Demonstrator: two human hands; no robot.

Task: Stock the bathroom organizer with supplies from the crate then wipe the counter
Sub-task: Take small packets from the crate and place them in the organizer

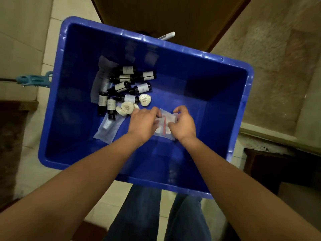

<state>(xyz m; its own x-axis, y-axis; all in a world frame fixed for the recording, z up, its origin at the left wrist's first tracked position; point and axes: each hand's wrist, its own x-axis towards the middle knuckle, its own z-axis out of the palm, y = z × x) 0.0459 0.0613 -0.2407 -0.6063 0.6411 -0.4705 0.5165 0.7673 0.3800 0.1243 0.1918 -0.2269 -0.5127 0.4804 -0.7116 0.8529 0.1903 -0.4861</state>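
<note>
1. Inside the blue crate [57, 127], near the middle of its floor, a clear pouch [167, 119] with a red strip is held by both hands.
2. The pouch's left edge is gripped by the left hand [143, 121], whose fingers are curled over it. Its right edge is pinched between the thumb and bent fingers of the right hand [183, 125].
3. White contents can be seen through the pouch, but they are too blurred to be identified.
4. Toward the crate's left wall, dark bottles [121, 87] with white labels are heaped lying down. Round pale soaps [145, 100] are gathered just beside them, close to the left hand.
5. Two flat translucent packets are laid against that heap, one [102, 79] nearer the crate's far wall and one [109, 130] nearer its near wall.
6. Outside the crate's left wall, a teal clip [33, 80] is seen.
</note>
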